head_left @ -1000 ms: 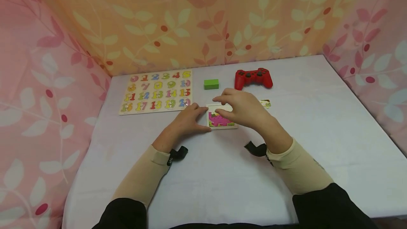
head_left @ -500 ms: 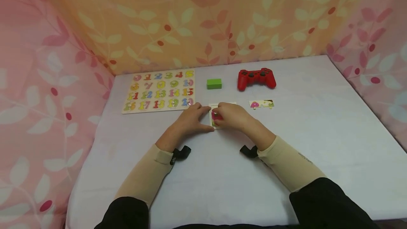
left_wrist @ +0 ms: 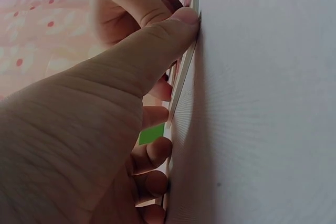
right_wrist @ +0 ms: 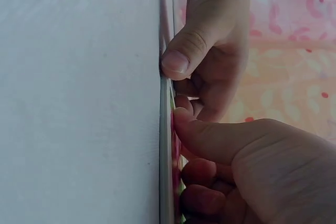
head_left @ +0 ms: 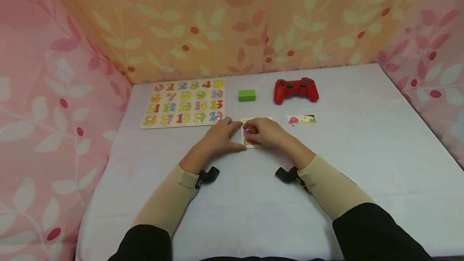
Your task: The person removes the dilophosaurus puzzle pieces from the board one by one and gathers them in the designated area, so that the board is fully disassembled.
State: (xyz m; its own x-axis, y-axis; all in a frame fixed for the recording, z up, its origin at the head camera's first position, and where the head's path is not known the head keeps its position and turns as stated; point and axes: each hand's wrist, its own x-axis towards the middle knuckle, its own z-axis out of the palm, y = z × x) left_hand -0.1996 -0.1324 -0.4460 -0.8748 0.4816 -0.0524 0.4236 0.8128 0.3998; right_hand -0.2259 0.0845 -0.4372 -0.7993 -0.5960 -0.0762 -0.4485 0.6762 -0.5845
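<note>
On a white-covered bench [head_left: 232, 212], a framed jigsaw tray [head_left: 253, 146] with a pink picture lies flat ahead of the person, between the hands. The left hand [head_left: 219, 136] sits at the tray's 9 o'clock side, spread wide, its thumb at the 7 o'clock corner and its index finger at the 11 o'clock corner. The right hand [head_left: 268, 132] comes in from 4 o'clock and covers much of the tray; its fingers are bent, its thumb and index finger a narrow gap apart, the thumb tip touching the picture. Whether it pinches a loose piece, I cannot tell.

Taking the tray as the clock's centre, a printed jigsaw strip [head_left: 301, 119] lies near between 2 and 3 o'clock. A red game controller [head_left: 296, 90] is at 1 o'clock, a green rectangular block [head_left: 247, 96] at 12, and a wooden number puzzle board [head_left: 193, 95], showing 0 to 20 in 4 rows, at 10. A leaf-patterned curtain [head_left: 253, 19] hangs behind them.
</note>
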